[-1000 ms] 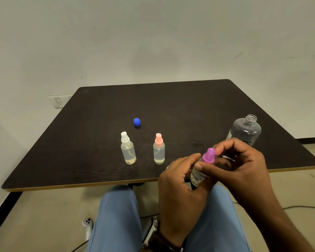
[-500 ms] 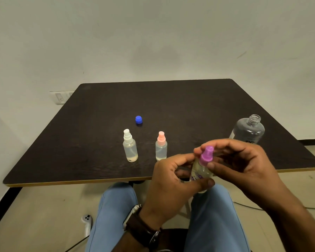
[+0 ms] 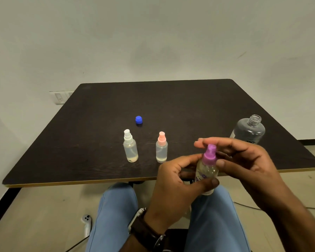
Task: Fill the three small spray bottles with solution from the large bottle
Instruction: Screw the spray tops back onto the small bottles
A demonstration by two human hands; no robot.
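Observation:
My left hand [image 3: 175, 186] grips the body of a small clear spray bottle [image 3: 206, 171] over the table's near edge. Its purple spray top [image 3: 209, 155] sits on the neck, and my right hand [image 3: 244, 160] has its thumb and fingers curled round that top. Two more small bottles stand on the dark table [image 3: 98, 142]: one with a white spray top [image 3: 129, 146] and one with a pink spray top [image 3: 161, 147], each with a little pale liquid at the bottom. The large clear bottle [image 3: 249, 130] stands uncapped at the right, partly behind my right hand. Its blue cap [image 3: 138, 120] lies behind the small bottles.
The table's near edge runs just above my knees in blue trousers [image 3: 115, 215]. A white controller [image 3: 86, 221] lies on the floor at the lower left. A cable [image 3: 247, 206] trails on the floor at the right. A wall switch plate [image 3: 59, 97] sits beyond the table's left corner.
Both hands have moved slightly left and up with the purple-topped bottle. It now stands more upright, and my right fingers have shifted round the purple top.

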